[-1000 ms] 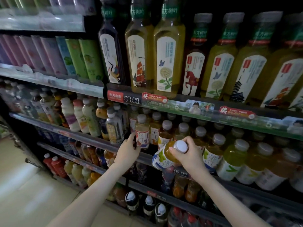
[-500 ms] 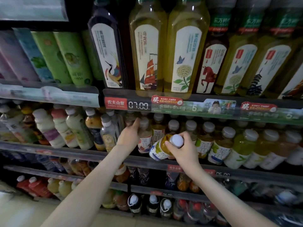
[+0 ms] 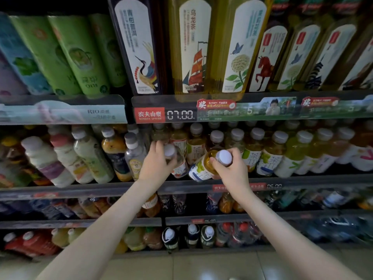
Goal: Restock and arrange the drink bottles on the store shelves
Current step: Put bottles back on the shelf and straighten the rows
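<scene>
the left hand (image 3: 156, 164) curls its thumb and fingers round the neck of a white-capped clear plastic bottle with a red-and-white label (image 3: 181, 168), which stands at the front of the dark middle shelf (image 3: 101, 188). just beside it, the right hand (image 3: 232, 171) grips the capped top of an amber tea bottle with a white, green and blue label (image 3: 201, 168). that bottle is tilted, base toward the shelf, in front of the row of similar white-capped tea bottles (image 3: 268, 156).

Forearms (image 3: 121, 219), left hand (image 3: 156, 164) and right hand (image 3: 230, 168) are all bare.
</scene>
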Available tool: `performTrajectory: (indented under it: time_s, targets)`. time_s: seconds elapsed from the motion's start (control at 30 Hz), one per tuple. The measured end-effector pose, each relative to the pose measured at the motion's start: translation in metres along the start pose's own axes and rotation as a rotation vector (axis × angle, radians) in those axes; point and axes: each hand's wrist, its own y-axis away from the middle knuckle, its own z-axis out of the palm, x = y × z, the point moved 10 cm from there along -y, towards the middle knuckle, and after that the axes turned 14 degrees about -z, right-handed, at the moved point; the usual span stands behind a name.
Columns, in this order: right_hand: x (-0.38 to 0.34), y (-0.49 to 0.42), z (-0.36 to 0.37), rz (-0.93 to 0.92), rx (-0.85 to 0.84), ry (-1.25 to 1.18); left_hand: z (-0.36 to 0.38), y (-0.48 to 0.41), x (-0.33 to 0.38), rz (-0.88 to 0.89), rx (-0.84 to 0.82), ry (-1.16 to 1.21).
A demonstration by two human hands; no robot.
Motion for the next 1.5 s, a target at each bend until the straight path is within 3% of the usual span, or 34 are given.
performTrajectory:
  time_s: [0.27,0.43,0.67,0.97,1.33,1.5]
  targets:
    - [-0.010,-0.010,0.016,-0.071,-0.045,0.085,-0.011,0.008,-0.046,-0.044,0.024,0.066]
    - [-0.011,-0.024,0.046,-0.152,-0.259,0.191,-0.011,-0.008,-0.027,0.002,0.021,0.055]
    - [-0.012,-0.046,0.063,-0.177,-0.405,0.298,0.024,-0.054,-0.003,-0.045,-0.154,-0.053]
    - [-0.004,-0.051,0.071,-0.151,-0.453,0.359,0.051,-0.049,-0.001,-0.055,-0.350,0.154]
    - [-0.001,-0.058,0.080,-0.128,-0.453,0.484,0.053,-0.038,-0.002,-0.073,-0.300,0.069]
    - [-0.001,-0.047,0.083,-0.157,-0.637,0.647,0.051,-0.037,-0.006,-0.080,-0.307,0.065]
